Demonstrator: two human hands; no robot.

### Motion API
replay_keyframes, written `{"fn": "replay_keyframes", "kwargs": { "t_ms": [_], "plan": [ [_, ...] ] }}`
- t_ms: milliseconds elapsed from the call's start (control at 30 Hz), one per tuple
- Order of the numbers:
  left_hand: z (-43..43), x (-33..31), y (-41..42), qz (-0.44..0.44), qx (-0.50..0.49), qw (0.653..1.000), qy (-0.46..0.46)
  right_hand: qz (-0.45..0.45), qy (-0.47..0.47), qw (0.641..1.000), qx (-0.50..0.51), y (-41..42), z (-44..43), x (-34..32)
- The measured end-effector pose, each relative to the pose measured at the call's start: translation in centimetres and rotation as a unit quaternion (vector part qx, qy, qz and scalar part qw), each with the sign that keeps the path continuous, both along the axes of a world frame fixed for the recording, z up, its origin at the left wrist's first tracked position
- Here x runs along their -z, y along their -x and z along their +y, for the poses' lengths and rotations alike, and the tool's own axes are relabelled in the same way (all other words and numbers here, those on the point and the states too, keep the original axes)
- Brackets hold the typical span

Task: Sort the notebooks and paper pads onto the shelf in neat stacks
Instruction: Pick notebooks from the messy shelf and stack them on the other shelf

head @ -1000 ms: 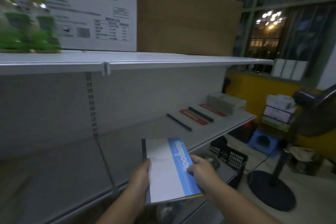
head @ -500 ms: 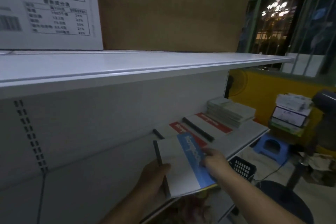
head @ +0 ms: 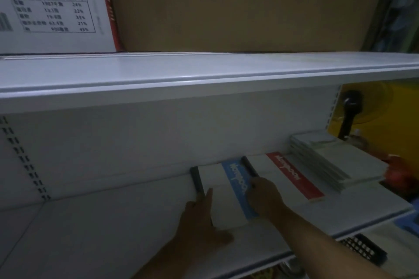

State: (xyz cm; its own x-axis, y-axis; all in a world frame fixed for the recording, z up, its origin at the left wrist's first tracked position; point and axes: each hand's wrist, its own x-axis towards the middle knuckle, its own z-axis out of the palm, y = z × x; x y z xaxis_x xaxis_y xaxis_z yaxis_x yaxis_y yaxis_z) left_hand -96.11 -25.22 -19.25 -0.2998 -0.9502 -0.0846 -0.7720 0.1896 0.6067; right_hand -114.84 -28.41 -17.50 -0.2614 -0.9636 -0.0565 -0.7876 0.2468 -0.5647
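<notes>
a shop: slotted metal shelving (head: 204, 79) with cartons (head: 238, 7) on top.

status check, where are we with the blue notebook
Left hand flat, fingers straight along spine. Right hand on blue stripe, grip unclear. Blue-striped notebook flat on shelf, left of red-striped notebook. Nothing blocking.

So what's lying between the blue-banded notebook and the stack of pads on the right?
One red-banded notebook lies flat on the shelf between the blue-banded notebook and the pad stack, seen in the head view.
</notes>
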Motion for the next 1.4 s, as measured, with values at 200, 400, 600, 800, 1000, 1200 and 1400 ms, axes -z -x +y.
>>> {"fn": "replay_keyframes", "kwargs": {
  "t_ms": [200,400,600,800,1000,1200,1400],
  "plan": [
    [-0.2,2.9,-0.3,0.030,-0.097,0.988,0.115,0.109,0.114,0.985,-0.067,-1.1,0.9,2.2],
    [-0.1,2.7,-0.1,0.000,-0.104,0.986,0.129,-0.002,0.233,0.972,-0.043,-0.4,0.7,3.4],
    [0.0,2.3,0.1,-0.059,-0.097,0.986,0.121,0.000,0.191,0.978,-0.084,-0.3,1.0,3.4],
    [0.5,1.1,0.4,-0.015,-0.120,0.990,0.079,0.113,0.161,0.972,-0.129,-0.4,0.8,4.0],
    [2.3,0.0,-0.4,-0.047,-0.069,0.996,0.021,0.204,0.161,0.956,-0.132,-0.6,1.3,3.5],
    [9.0,-5.7,-12.4,-0.240,-0.034,0.969,0.038,0.356,0.080,0.920,-0.143,-3.8,4.0,-1.3],
    [20.9,-13.8,-30.2,-0.365,-0.241,0.897,0.064,0.327,0.097,0.834,-0.434,-22.9,13.3,-5.5]
  ]
}}
